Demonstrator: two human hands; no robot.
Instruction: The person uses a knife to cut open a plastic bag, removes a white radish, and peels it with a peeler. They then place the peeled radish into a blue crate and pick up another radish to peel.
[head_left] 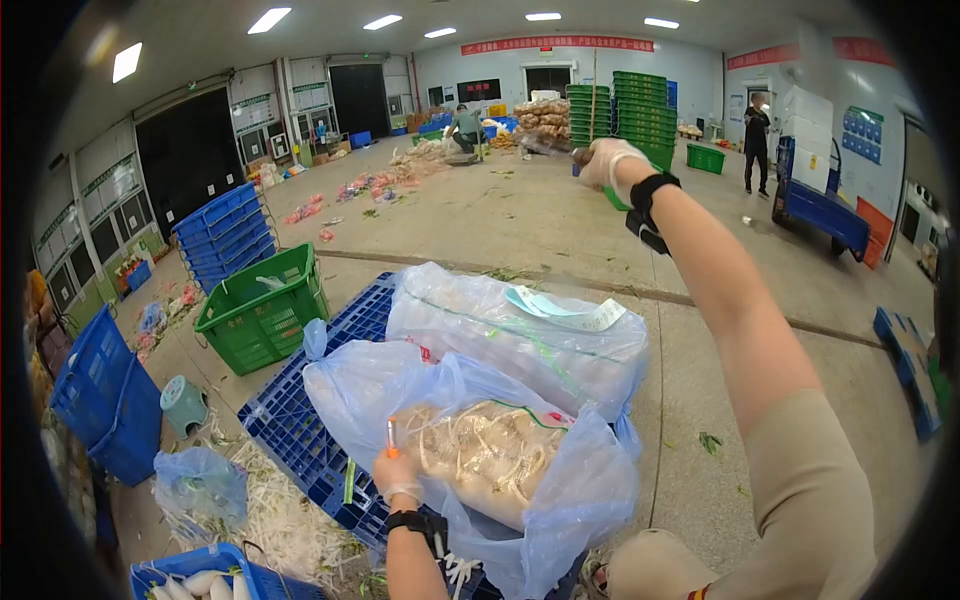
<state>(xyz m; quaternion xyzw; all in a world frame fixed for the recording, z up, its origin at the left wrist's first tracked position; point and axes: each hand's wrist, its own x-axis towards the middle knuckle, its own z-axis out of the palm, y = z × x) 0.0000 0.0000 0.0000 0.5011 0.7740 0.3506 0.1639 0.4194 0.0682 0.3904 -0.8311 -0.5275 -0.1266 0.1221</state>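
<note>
My left hand [396, 476], in a clear glove, is closed on an orange-and-white stick-like tool [392, 436], held upright at the near left of an opened blue plastic bag [590, 480]. Pale produce [485, 455] with white strands lies inside the bag. Stretched far out to the right, my gloved right hand [612, 165] is closed round a dark handle [581, 156]; the blurred part beyond it is hard to make out. A second, closed bag [510, 335] with a pale blue label strip [565, 308] lies behind the opened one on a blue pallet [290, 385].
At left are a green crate [262, 315], stacked blue crates [225, 240], a small stool [183, 404] and a blue crate of white radishes [235, 565]. Green crates [642, 110] stand behind. One person [757, 140] stands near a blue cart [825, 215]; another [467, 127] is further back.
</note>
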